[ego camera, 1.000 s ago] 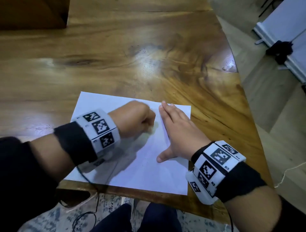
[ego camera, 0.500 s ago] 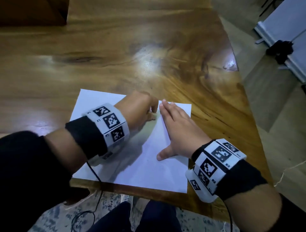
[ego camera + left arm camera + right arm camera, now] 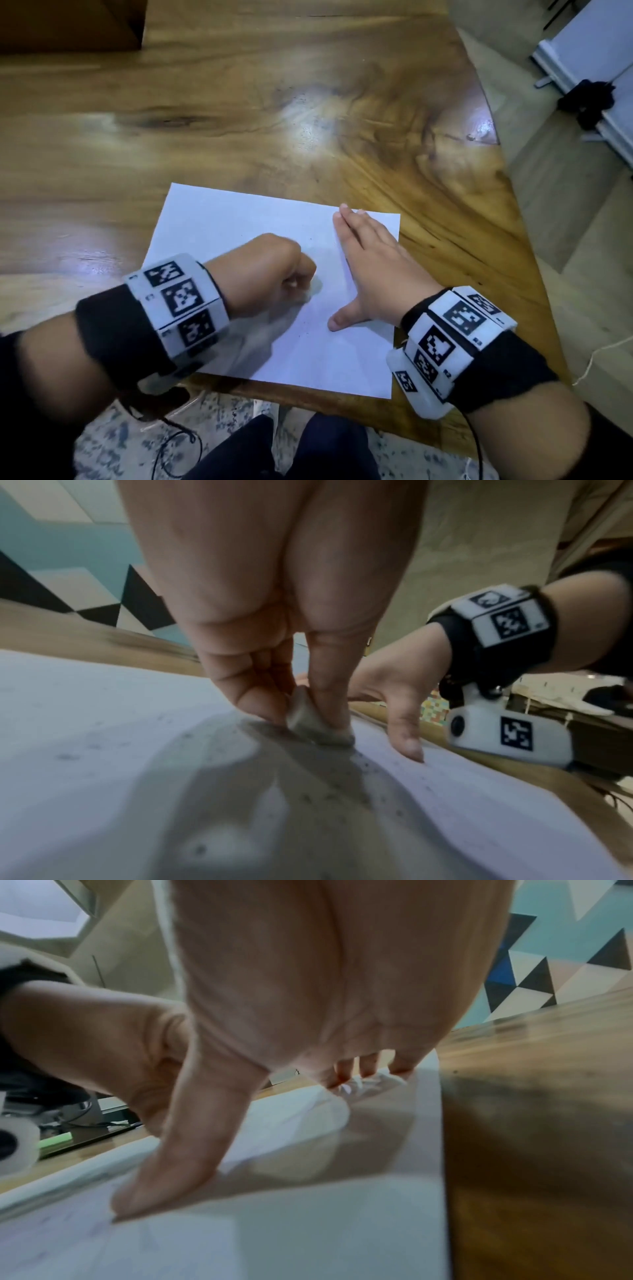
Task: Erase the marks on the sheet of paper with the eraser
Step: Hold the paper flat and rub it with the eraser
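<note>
A: How far along was the erasing?

B: Well under way, by the look of it. The sheet of paper (image 3: 239, 226) lay at the near edge of the wooden surface (image 3: 239, 102), and eraser crumbs (image 3: 342, 799) were scattered across it. No clear marks showed in the head view; whether faint ones remained under the fist could not be told.

A: And the eraser?

B: The eraser (image 3: 308, 723), small, worn and grey, was pinched between the thumb and fingers of the left hand (image 3: 270, 274), its lower end pressed onto the paper near the sheet's middle. That grip was clenched tight around it, fist knuckles-up.

A: The other hand?

B: The right hand (image 3: 373, 270) lay at three o'clock from the fist, grip released, fingers straight and pointing toward twelve o'clock, thumb splayed toward nine. It pressed flat on the sheet's right side, likely to pin it.

A: What was left?

B: Probably clearing any leftover traces and brushing away the crumbs.
</note>
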Demonstrator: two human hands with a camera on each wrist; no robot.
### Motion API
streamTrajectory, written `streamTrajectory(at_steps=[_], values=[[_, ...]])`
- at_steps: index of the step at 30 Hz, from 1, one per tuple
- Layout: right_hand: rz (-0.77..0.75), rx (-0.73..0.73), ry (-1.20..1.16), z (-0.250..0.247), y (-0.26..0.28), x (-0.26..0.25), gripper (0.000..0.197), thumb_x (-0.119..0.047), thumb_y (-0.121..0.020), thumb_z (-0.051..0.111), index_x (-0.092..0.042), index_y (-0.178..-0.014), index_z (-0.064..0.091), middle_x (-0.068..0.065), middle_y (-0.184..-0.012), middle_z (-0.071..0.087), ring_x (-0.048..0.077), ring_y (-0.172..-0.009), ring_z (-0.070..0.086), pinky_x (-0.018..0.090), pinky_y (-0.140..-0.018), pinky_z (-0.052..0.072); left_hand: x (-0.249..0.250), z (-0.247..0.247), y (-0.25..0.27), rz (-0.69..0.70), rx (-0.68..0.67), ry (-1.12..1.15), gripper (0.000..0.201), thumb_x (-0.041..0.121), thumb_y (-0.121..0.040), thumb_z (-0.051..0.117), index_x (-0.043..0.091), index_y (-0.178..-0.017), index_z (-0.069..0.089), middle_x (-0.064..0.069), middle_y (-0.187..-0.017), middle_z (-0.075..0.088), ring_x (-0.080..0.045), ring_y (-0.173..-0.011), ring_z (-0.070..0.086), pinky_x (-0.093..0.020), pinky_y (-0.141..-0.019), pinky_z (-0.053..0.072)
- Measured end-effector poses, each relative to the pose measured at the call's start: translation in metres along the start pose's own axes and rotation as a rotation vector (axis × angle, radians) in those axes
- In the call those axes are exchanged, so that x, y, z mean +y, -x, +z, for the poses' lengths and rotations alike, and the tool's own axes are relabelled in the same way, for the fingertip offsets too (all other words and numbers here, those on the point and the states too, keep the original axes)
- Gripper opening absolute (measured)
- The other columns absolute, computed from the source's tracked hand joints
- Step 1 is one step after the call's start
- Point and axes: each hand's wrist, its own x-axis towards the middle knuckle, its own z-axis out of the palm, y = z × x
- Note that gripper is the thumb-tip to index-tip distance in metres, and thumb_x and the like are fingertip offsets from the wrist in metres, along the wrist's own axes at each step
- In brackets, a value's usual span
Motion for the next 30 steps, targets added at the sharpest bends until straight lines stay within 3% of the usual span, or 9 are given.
streamTrajectory(at_steps=[2,7,11,13,19,21,25,28,30], values=[[-0.001,-0.001,0.012,0.000,0.000,0.000,0.142,-0.059,-0.057,0.080,-0.014,-0.148,-0.019,-0.002,-0.155,-0.026,0.016,-0.143,-0.021,0.026,-0.114,-0.010,-0.003,-0.007,-0.006,-0.017,0.000,0.001,0.004,0.019,-0.074,0.067,0.016,-0.076,0.068,-0.005,-0.077,0.066,-0.021,-0.075,0.057,-0.023,-0.063,0.036],[0.009,-0.010,0.014,0.002,-0.003,0.001,0.143,-0.061,-0.055,0.079,-0.015,-0.148,-0.020,-0.003,-0.155,-0.028,0.015,-0.143,-0.022,0.027,-0.116,-0.008,-0.015,-0.016,-0.029,-0.055,0.226,0.043,0.003,0.013,-0.074,0.066,0.010,-0.076,0.065,-0.006,-0.073,0.057,-0.026,-0.071,0.054,-0.028,-0.065,0.041],[0.014,-0.015,0.002,0.001,-0.002,0.000,0.142,-0.059,-0.057,0.080,-0.016,-0.147,-0.021,-0.006,-0.154,-0.028,0.013,-0.142,-0.022,0.025,-0.113,-0.009,-0.012,0.005,0.015,0.042,0.080,0.067,0.020,0.029,-0.071,0.053,0.012,-0.063,0.060,-0.008,-0.066,0.058,-0.025,-0.062,0.055,-0.025,-0.057,0.037],[0.014,-0.018,0.010,0.001,-0.002,-0.001,0.142,-0.059,-0.057,0.079,-0.015,-0.147,-0.021,-0.005,-0.155,-0.027,0.014,-0.143,-0.022,0.026,-0.114,-0.008,-0.013,0.008,0.024,0.026,0.003,0.069,0.017,0.026,-0.067,0.051,0.014,-0.063,0.062,-0.002,-0.068,0.060,-0.021,-0.063,0.056,-0.021,-0.058,0.035],[0.017,-0.015,0.041,0.000,-0.001,-0.002,0.142,-0.062,-0.057,0.078,-0.013,-0.147,-0.021,-0.003,-0.155,-0.027,0.015,-0.143,-0.022,0.027,-0.115,-0.008,-0.013,-0.016,-0.032,-0.036,0.205,0.022,0.008,0.017,-0.073,0.068,0.012,-0.079,0.065,-0.005,-0.077,0.056,-0.026,-0.075,0.054,-0.027,-0.067,0.038],[0.018,-0.021,0.033,0.000,-0.001,-0.002,0.142,-0.061,-0.057,0.078,-0.014,-0.147,-0.021,-0.004,-0.155,-0.028,0.015,-0.143,-0.022,0.026,-0.114,-0.008,-0.011,-0.013,-0.027,-0.013,0.195,0.023,0.003,0.014,-0.075,0.064,0.013,-0.073,0.062,-0.003,-0.073,0.050,-0.025,-0.070,0.051,-0.027,-0.064,0.038],[0.014,-0.014,0.029,0.001,-0.002,0.000,0.142,-0.061,-0.057,0.078,-0.014,-0.147,-0.021,-0.003,-0.155,-0.028,0.014,-0.143,-0.022,0.025,-0.114,-0.010,-0.005,0.005,0.014,0.047,0.083,0.066,0.017,0.026,-0.070,0.039,0.017,-0.057,0.046,0.002,-0.064,0.040,-0.019,-0.060,0.042,-0.023,-0.053,0.028],[0.004,-0.013,0.006,0.001,-0.001,0.000,0.141,-0.059,-0.058,0.079,-0.015,-0.148,-0.020,-0.004,-0.154,-0.028,0.013,-0.142,-0.023,0.025,-0.113,-0.010,-0.007,0.010,0.023,0.038,0.075,0.028,0.007,0.010,-0.069,0.058,0.015,-0.064,0.056,0.001,-0.068,0.045,-0.021,-0.063,0.046,-0.026,-0.058,0.040],[-0.002,-0.012,-0.014,0.002,0.001,0.004,0.139,-0.058,-0.059,0.079,-0.016,-0.148,-0.020,-0.005,-0.154,-0.030,0.011,-0.141,-0.025,0.026,-0.114,-0.011,-0.006,0.008,0.021,0.030,0.084,0.006,0.009,0.007,-0.070,0.060,0.016,-0.068,0.059,0.001,-0.071,0.047,-0.021,-0.064,0.047,-0.026,-0.060,0.041]])
